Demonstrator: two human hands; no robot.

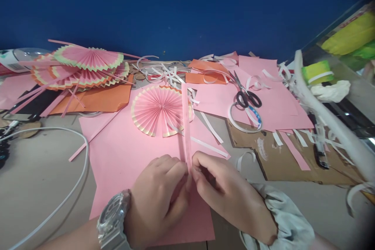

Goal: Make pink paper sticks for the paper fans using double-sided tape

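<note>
A narrow folded pink paper strip [186, 125] stands up between my two hands, over the large pink sheet [117, 172]. My left hand [162, 191], with a clear watch on its wrist, pinches the strip's lower end from the left. From the right, my right hand [222, 191] pinches the same end between thumb and fingers; a pale scrunchie circles that wrist. Just beyond the hands lies a pleated pink paper fan [158, 111] with a cream and orange edge. The strip hides part of its right side. White paper strips [208, 146] lie beside the fan.
Several pleated fans [88, 64] with pink sticks are piled at the back left on orange paper [93, 99]. Scissors [245, 93] and a tape roll [244, 117] lie on pink sheets at right. Cardboard [278, 156] and a cutter [320, 156] lie nearer. A white cable [83, 168] curves at left.
</note>
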